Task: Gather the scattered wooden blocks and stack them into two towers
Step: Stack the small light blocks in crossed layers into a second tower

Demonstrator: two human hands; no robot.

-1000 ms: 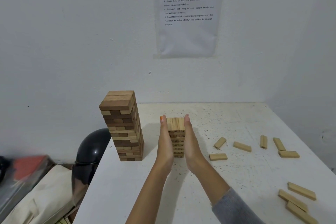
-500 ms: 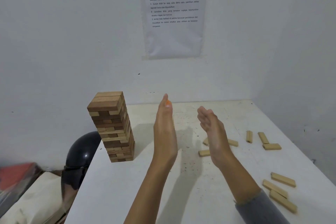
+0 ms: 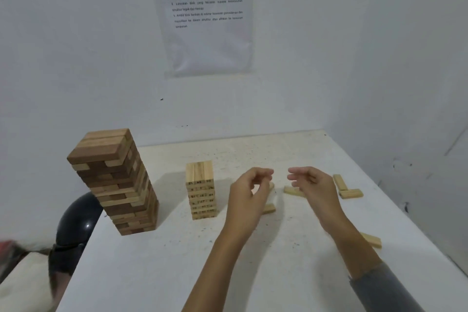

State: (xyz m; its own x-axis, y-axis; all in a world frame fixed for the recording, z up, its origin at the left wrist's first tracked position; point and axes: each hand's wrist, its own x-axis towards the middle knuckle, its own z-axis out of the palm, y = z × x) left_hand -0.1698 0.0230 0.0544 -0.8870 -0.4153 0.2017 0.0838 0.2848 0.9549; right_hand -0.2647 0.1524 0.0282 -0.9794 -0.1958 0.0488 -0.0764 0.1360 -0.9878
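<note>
A tall tower of brown and pale blocks (image 3: 119, 182) stands at the table's left edge. A shorter tower of small pale blocks (image 3: 201, 190) stands to its right, untouched. My left hand (image 3: 249, 194) and my right hand (image 3: 314, 186) hover right of the short tower, fingers loosely curled, holding nothing. Loose pale blocks lie beneath and beyond them: one block (image 3: 293, 190) between the hands, one block (image 3: 269, 208) partly hidden by my left hand, a pair of blocks (image 3: 348, 189) further right, and another block (image 3: 371, 239) behind my right forearm.
The white table (image 3: 164, 273) sits in a corner, with walls behind and to the right. A printed sheet (image 3: 207, 15) hangs on the back wall. A black helmet (image 3: 76, 225) and a bag (image 3: 22, 281) lie off the table's left edge.
Both hands have left the short tower, which they pressed a second ago, and moved right above the loose blocks, their fingers now curled. The view shifted right.
</note>
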